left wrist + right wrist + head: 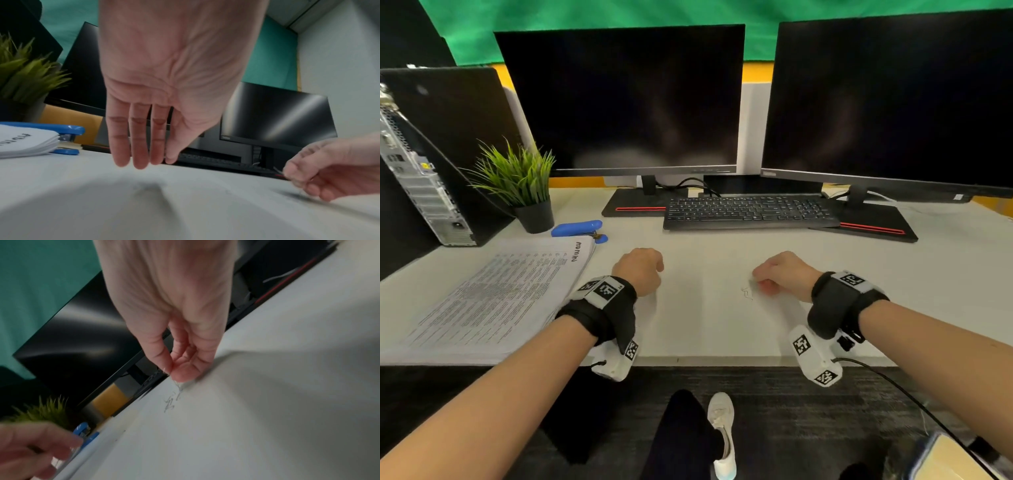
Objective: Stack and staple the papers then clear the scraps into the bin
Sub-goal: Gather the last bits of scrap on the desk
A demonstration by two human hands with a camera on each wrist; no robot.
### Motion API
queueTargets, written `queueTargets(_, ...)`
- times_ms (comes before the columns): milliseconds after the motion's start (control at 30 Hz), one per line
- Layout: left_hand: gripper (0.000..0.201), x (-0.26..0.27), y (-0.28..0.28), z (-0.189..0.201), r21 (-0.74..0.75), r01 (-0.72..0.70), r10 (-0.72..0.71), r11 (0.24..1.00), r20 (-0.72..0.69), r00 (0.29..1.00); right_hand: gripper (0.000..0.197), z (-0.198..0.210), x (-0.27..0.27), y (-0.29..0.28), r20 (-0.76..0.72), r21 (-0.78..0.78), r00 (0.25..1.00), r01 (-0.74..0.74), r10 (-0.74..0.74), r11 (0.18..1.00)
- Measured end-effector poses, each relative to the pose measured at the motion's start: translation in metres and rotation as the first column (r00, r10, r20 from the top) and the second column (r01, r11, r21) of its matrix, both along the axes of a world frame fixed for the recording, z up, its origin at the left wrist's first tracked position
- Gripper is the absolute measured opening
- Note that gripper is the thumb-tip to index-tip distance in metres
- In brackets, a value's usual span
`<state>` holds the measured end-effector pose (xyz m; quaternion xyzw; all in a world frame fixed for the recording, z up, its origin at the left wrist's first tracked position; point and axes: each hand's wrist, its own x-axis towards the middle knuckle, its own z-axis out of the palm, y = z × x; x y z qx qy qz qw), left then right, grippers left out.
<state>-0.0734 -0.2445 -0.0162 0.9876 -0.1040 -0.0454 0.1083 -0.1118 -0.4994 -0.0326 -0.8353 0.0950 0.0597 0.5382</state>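
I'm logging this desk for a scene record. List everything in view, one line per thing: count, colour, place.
paper stack: one, white printed, desk left
stapler: one, blue, behind the stack
bent staples: a few, silver, desk centre-right
plant: one, green in dark pot, back left
monitors: two, black, off, at the back
keyboard: one, black, before the monitors
computer case: one, black and silver, far left
desk: one, white
shoe: one, white, on the floor
left hand: empty, fingers straight, over the desk
right hand: pinches a staple at the desk
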Motion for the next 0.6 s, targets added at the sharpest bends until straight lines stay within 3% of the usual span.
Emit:
queueTargets(100, 0.030, -0.006, -0.004, -0.005, 0.031, 0.114, -0.113, 0.993, -0.033, 0.993, 0.020, 0.002, -0.004, -0.002, -0.024, 0.229, 0.999, 0.041, -0.037, 0.973)
queueTargets(200, 0.033, -0.018, -0.027, -0.013, 0.175, 0.276, -0.261, 0.945, -0.105, 0.960, 0.007, 0.007, -0.005, -0.003, -0.048, 0.337, 0.995, 0.097, -0.085, 0.937)
queueTargets(300, 0.038, -0.029, -0.053, -0.018, 0.258, 0.343, -0.302, 0.903, -0.186, 0.935, 0.006, 0.011, -0.004, -0.008, -0.052, 0.397, 0.991, 0.134, -0.124, 0.908)
queueTargets(500, 0.040, -0.043, -0.105, -0.014, 0.249, 0.440, -0.404, 0.863, -0.186, 0.896, 0.007, 0.016, -0.013, -0.018, -0.026, 0.437, 0.987, 0.153, -0.157, 0.886)
queueTargets(600, 0.036, -0.040, -0.117, -0.012, 0.118, 0.373, -0.365, 0.920, -0.081, 0.927, 0.007, 0.018, -0.020, -0.025, -0.017, 0.446, 0.986, 0.154, -0.164, 0.882)
